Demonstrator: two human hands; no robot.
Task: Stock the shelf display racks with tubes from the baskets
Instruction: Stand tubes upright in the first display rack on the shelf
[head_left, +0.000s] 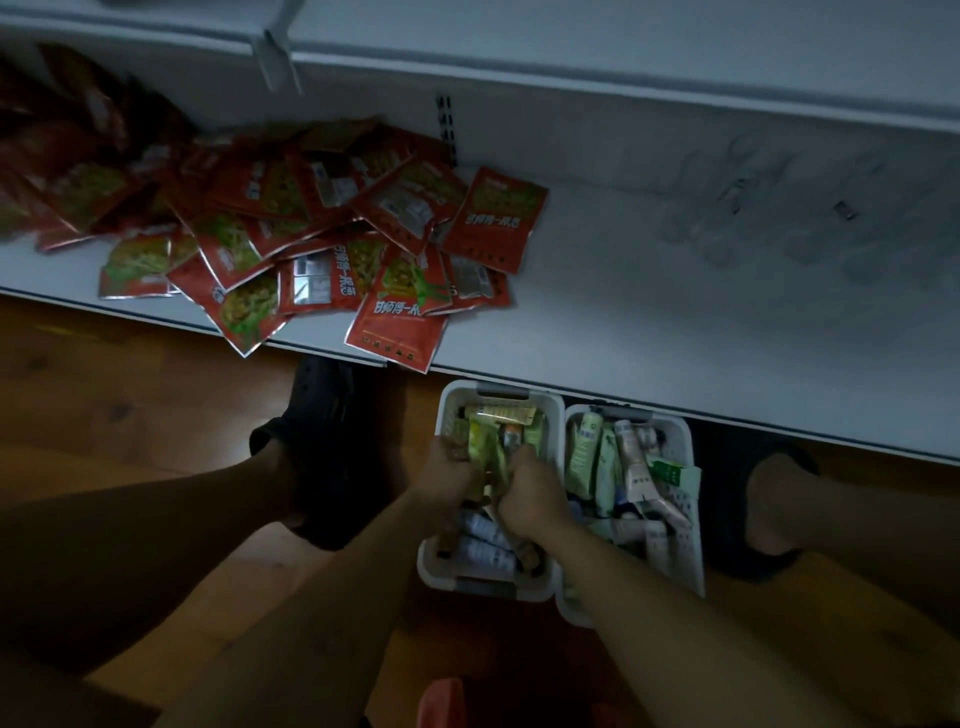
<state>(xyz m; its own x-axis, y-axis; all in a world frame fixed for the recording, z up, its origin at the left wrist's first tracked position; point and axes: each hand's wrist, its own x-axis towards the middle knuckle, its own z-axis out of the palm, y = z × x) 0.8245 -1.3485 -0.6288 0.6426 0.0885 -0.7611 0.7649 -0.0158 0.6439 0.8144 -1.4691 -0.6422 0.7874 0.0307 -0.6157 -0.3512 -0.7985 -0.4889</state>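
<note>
your forearms reach down at 6 o'clock. left hand (448, 475) and right hand (530, 499) both curl tight round a bunch of yellow-green tubes (485, 452) in the left white basket (442, 415), on the floor below the shelf (649, 322). the bunch looks loose, so lifting it whole could spill tubes or clip the red sachets (395, 312) overhanging at 11 o'clock. faint clear racks (779, 218) sit at 1 o'clock.

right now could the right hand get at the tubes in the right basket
Probably yes: the right basket lies open beside the right hand, though that hand grips yellow-green tubes.
</note>
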